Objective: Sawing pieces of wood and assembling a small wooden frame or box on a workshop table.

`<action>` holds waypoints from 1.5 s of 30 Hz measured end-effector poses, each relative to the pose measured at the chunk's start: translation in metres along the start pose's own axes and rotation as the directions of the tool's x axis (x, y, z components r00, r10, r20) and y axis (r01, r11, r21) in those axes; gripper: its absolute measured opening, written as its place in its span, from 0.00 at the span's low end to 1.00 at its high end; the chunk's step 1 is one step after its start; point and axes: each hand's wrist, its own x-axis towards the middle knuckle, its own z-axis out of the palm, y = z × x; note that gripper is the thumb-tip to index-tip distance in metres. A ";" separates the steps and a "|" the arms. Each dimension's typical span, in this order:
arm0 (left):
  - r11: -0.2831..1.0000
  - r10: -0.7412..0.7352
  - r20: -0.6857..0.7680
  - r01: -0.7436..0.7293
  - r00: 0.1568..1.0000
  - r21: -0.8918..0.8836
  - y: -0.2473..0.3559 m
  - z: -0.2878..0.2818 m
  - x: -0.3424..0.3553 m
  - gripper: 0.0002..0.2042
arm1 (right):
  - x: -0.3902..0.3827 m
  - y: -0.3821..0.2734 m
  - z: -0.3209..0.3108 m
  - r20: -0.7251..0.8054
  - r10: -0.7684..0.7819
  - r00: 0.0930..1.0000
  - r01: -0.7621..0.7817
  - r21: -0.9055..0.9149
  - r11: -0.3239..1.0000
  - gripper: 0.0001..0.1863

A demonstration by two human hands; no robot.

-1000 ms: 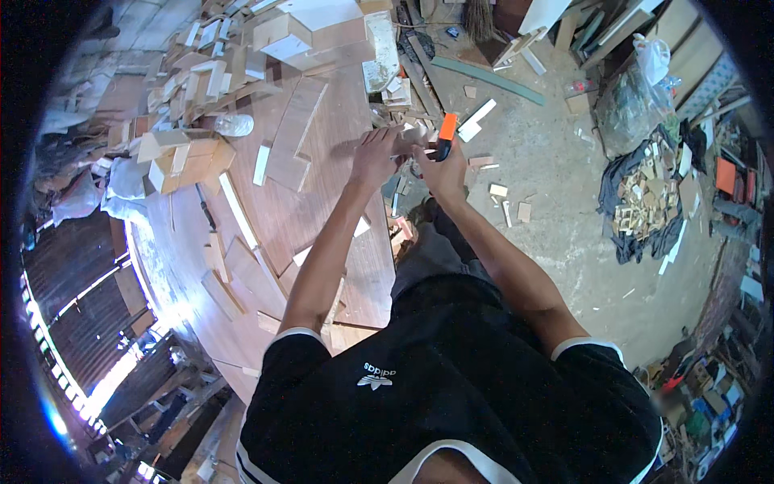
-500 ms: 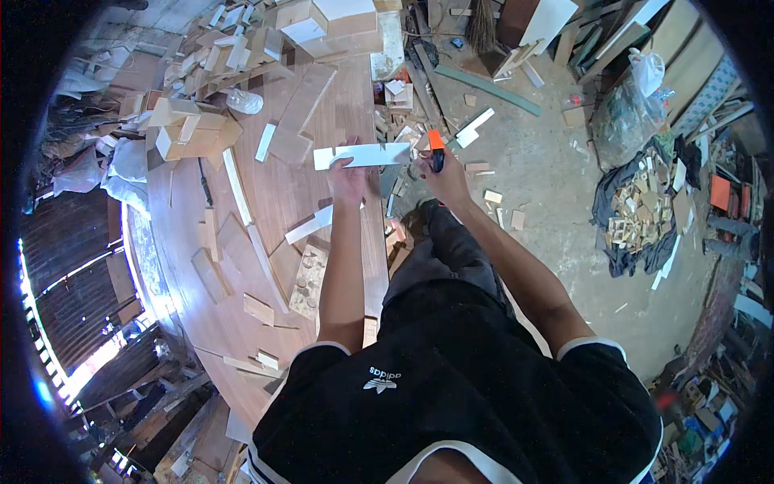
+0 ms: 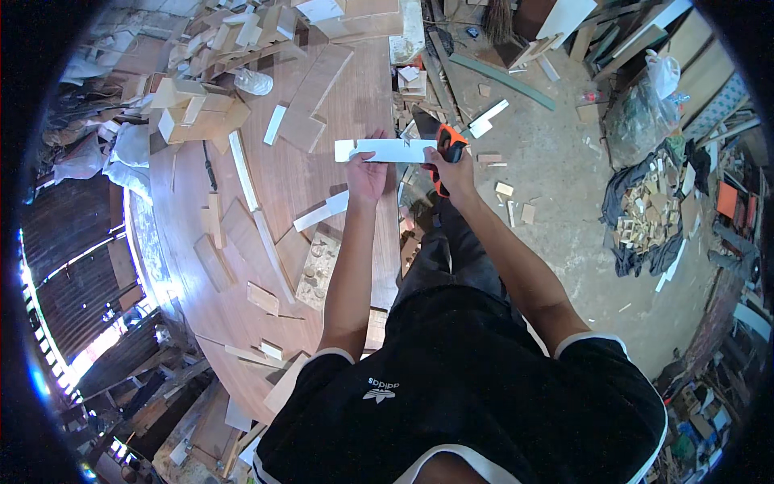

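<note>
My left hand [image 3: 368, 179] grips a white board [image 3: 397, 151] from below, its thumb across the near edge. The board lies level across the view over the worktable's right edge. My right hand [image 3: 454, 173] is closed on a hand saw with an orange and black handle [image 3: 453, 139] at the board's right end. The saw's dark blade [image 3: 424, 123] points away from me past the board's far edge, and part of it is hidden.
The wooden worktable [image 3: 185, 226] carries cut boards, stacked offcuts and a clear plastic bottle [image 3: 253, 81]. On the concrete floor [image 3: 588, 306] lie wood scraps, a green plank [image 3: 504, 81], a dark cloth with offcuts [image 3: 650, 211] and a plastic sack [image 3: 637, 121].
The white board has come up into view and shifted right in my left hand. The saw has turned in my right hand, so more blade and handle show beside the board.
</note>
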 end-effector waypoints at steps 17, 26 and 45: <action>-0.622 0.346 0.645 -0.348 0.681 0.701 0.014 0.023 0.123 0.10 | 0.108 0.039 0.019 -0.103 0.104 0.989 -0.113 -0.082 0.990 0.15; -0.595 0.316 0.557 -0.297 0.768 0.747 0.003 0.020 0.151 0.16 | 0.113 0.037 0.016 -0.038 0.050 0.998 -0.055 -0.171 0.984 0.16; -0.592 0.258 0.467 -0.244 0.846 0.769 0.008 0.004 0.157 0.19 | -0.053 -0.199 0.024 -0.102 0.045 0.994 -0.101 -0.649 0.754 0.07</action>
